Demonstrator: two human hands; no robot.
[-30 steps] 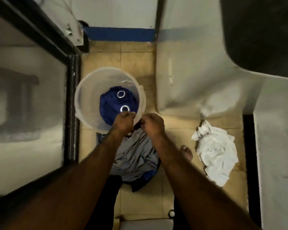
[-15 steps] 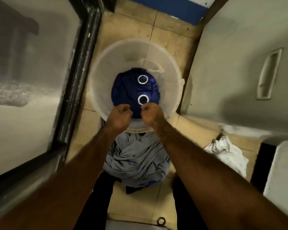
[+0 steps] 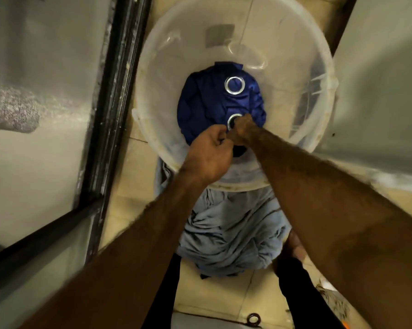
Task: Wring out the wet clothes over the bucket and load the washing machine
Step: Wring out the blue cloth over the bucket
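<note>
Beige floor tiles [image 3: 119, 217] carry a translucent bucket [image 3: 176, 43], inside which left hand [image 3: 209, 151] and right hand [image 3: 242, 129] clench fistfuls of blue cloth [image 3: 207, 103].

Deep blue cloth [image 3: 207, 108], translucent white bucket [image 3: 319, 67], pale grey-blue garment [image 3: 231, 233].

Bare arms, dark trousers.
Left hand [image 3: 207, 153] and right hand [image 3: 241, 129] bare, forearms [image 3: 319, 186] hairy; black trousers [image 3: 162, 293] at six o'clock, bare foot [image 3: 295, 243] toward five.
</note>
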